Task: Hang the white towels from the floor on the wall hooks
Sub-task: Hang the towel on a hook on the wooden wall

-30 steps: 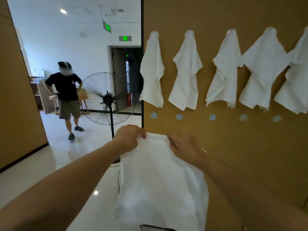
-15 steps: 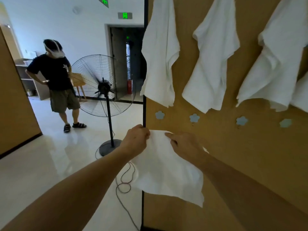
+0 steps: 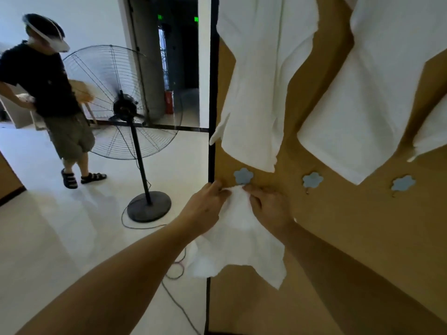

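The left hand (image 3: 205, 209) and right hand (image 3: 271, 209) each pinch the top edge of one white towel (image 3: 242, 247), fingers closed on the cloth and set close together so that a small bunch of fabric stands between them; the rest of the towel hangs slack below, clear of the floor. That bunch is held just under the nearest blue flower hook (image 3: 243, 176) on the brown wall panel (image 3: 338, 238), presumably to present a short loop to the hook; whether it has caught cannot be told. Two further blue hooks (image 3: 312, 180) (image 3: 402, 183) in the same row stand bare. Above, hung towels (image 3: 256, 97) occupy an upper row. Beyond the panel edge stand a pedestal fan (image 3: 125, 110) and another person (image 3: 53, 93) on the pale floor (image 3: 60, 238).
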The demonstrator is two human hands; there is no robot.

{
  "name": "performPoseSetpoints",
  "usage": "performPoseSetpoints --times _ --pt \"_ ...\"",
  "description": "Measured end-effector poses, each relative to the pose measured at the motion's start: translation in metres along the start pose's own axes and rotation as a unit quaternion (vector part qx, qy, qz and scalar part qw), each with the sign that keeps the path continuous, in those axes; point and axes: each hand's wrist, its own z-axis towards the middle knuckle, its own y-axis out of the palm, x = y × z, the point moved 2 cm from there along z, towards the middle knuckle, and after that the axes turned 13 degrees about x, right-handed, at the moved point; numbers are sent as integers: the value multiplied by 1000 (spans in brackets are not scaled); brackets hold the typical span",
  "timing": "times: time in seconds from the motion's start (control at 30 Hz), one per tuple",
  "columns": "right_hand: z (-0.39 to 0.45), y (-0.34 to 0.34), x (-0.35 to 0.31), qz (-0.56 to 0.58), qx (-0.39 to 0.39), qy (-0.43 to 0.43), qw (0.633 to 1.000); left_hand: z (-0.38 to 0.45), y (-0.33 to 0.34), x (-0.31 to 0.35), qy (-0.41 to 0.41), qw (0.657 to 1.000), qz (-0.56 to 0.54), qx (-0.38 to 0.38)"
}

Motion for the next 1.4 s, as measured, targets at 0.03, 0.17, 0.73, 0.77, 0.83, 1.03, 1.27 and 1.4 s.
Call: performPoseSetpoints --times 0.03,0.17,0.73,0.77,0.83,1.03,1.27,1.4 --pt "-6 5 -1 34 -2 52 998 -2 8 1 -3 1000 -18 4" --pt "-25 17 -10 56 68 134 987 -2 30 22 -2 997 -41 60" --pt "-76 33 -8 180 62 216 958 -46 79 41 -307 938 -157 38" --pt "-84 36 -7 164 51 222 960 -52 85 41 -302 941 -150 36" --pt "-99 40 -7 145 40 238 960 -60 91 39 -293 949 -103 53" --pt "-127 41 -2 134 -38 264 954 -66 106 47 -384 913 -129 49" --pt "-137 26 -6 121 -140 273 944 -83 99 52 -387 907 -152 -70" --pt "-138 5 -19 88 -162 283 941 -97 74 54 -359 928 -92 -43"
